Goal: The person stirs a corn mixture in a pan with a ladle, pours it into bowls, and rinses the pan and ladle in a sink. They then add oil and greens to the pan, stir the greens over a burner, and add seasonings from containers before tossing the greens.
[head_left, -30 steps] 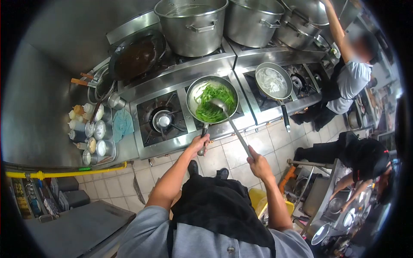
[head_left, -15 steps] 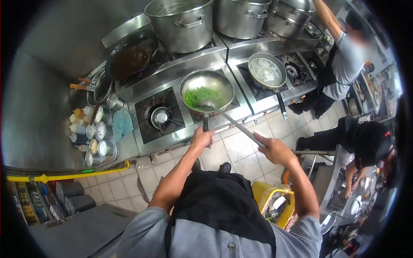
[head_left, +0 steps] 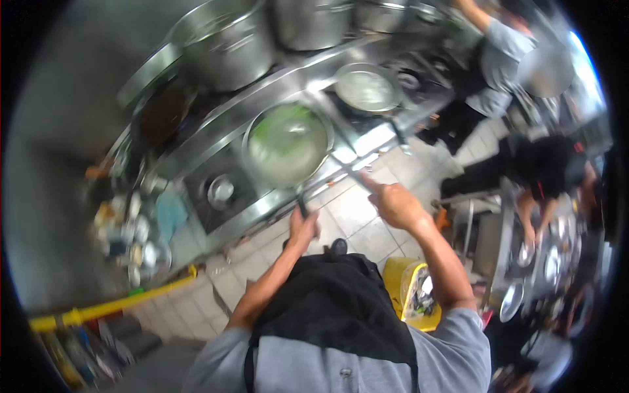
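My left hand (head_left: 304,230) is closed round the dark handle of a frying pan (head_left: 288,167) over the stove. Chopped green vegetables (head_left: 282,124) lie toward the pan's far side, smeared by motion. In my right hand (head_left: 396,206) is the long metal handle of a ladle (head_left: 350,171), which slants toward the pan's right rim. The ladle's bowl is too blurred to make out. Left of the pan sits a bare burner (head_left: 221,191).
A second pan (head_left: 367,88) with pale contents stands on the right burner. Large stockpots (head_left: 226,49) line the back. Bottles and containers (head_left: 134,232) crowd the left counter. A yellow bin (head_left: 400,288) is by my right side. One co-worker (head_left: 508,56) stands at right, another (head_left: 547,167) bends over a counter.
The view has turned and blurred. The pan looks lifted and tipped, with the greens shifted from its near side to its far side. Both hands keep their holds.
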Demonstrator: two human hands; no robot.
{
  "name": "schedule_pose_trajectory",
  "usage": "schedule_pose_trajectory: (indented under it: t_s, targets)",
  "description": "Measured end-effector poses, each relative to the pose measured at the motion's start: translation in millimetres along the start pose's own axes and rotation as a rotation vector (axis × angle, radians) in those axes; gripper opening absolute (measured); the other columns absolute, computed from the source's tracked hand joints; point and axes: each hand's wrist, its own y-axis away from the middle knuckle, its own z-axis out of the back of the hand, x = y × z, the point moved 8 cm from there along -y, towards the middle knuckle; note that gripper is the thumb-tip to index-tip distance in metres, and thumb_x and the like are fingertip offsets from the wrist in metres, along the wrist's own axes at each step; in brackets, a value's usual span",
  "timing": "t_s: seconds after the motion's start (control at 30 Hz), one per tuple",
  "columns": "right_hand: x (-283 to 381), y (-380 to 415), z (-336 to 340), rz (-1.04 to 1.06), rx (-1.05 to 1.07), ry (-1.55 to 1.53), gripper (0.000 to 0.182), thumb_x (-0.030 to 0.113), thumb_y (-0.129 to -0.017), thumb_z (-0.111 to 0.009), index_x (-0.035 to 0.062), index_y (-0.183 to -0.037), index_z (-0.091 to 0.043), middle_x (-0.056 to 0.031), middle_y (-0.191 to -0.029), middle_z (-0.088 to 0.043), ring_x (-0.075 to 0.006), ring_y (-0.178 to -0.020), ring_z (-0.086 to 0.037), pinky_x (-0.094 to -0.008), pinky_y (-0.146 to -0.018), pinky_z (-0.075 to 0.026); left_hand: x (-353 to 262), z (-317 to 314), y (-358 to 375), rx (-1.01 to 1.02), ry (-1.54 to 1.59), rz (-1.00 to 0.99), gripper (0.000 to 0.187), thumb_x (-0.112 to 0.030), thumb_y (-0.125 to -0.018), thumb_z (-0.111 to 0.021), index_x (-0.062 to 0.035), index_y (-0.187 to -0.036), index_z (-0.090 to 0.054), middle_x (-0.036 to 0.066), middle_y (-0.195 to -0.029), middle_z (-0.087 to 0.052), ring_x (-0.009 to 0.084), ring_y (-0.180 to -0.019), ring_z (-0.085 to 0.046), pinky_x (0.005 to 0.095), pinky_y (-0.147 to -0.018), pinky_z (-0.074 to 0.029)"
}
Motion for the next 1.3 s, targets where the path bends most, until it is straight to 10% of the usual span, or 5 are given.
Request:
schedule_pose_trajectory:
  t_s: [0.13,0.47,0.77,0.87,1.3]
  targets:
    - [-13,25,1,-0.002,0.048,-0.199,0.061,0.005,-0.090,-0.054,0.0177,-0.149,-0.040,-0.0274,-0.103,-0.067,-0.0407,-0.096,-0.066,-0.0504,-0.084,-0.050,-34,5,-21,0.014,-0.142,0.254,0.020,-0.013,-0.094,-0.055,-0.0115,-0.076,-0.047,-0.003,-0.060,-0.044,0.0092,-0.045,-0.044,0.0290,-0.039,-0.036]
    - [-11,28,-1,0.032,0.024,-0.120,0.058,0.010,-0.086,-0.055,0.0044,-0.144,-0.046,-0.0247,-0.091,-0.069,-0.0398,-0.090,-0.067,-0.0478,-0.080,-0.053,-33,6,-7,-0.087,-0.115,0.207,0.014,-0.013,-0.090,-0.062,-0.0046,-0.095,-0.051,0.003,-0.058,-0.046,0.0151,-0.043,-0.048,0.0305,-0.037,-0.037]
    - [-7,54,38,-0.012,-0.021,-0.144,0.062,0.002,-0.088,-0.058,0.0161,-0.146,-0.044,-0.0234,-0.100,-0.068,-0.0403,-0.100,-0.064,-0.0480,-0.087,-0.051,-1,-5,7,-0.110,-0.094,0.069,0.032,-0.006,-0.092,-0.055,-0.0032,-0.125,-0.052,0.002,-0.062,-0.047,0.0119,-0.039,-0.042,0.0302,-0.034,-0.034]
    - [2,53,55,-0.131,0.053,-0.137,0.062,0.009,-0.091,-0.058,0.0231,-0.149,-0.041,-0.0250,-0.085,-0.066,-0.0405,-0.084,-0.066,-0.0491,-0.079,-0.048,10,20,-39,-0.053,-0.130,0.187,0.016,-0.016,-0.087,-0.068,-0.0103,-0.094,-0.055,-0.006,-0.061,-0.044,0.0080,-0.047,-0.039,0.0278,-0.044,-0.033]
    - [-22,-57,-115,-0.093,0.045,0.055,0.065,0.015,-0.089,-0.056,0.0089,-0.150,-0.034,-0.0265,-0.087,-0.069,-0.0442,-0.085,-0.067,-0.0535,-0.078,-0.053,19,44,-54,-0.192,-0.123,0.260,0.028,-0.033,-0.096,-0.062,-0.0070,-0.097,-0.054,0.002,-0.070,-0.051,0.0141,-0.049,-0.053,0.0297,-0.035,-0.038]
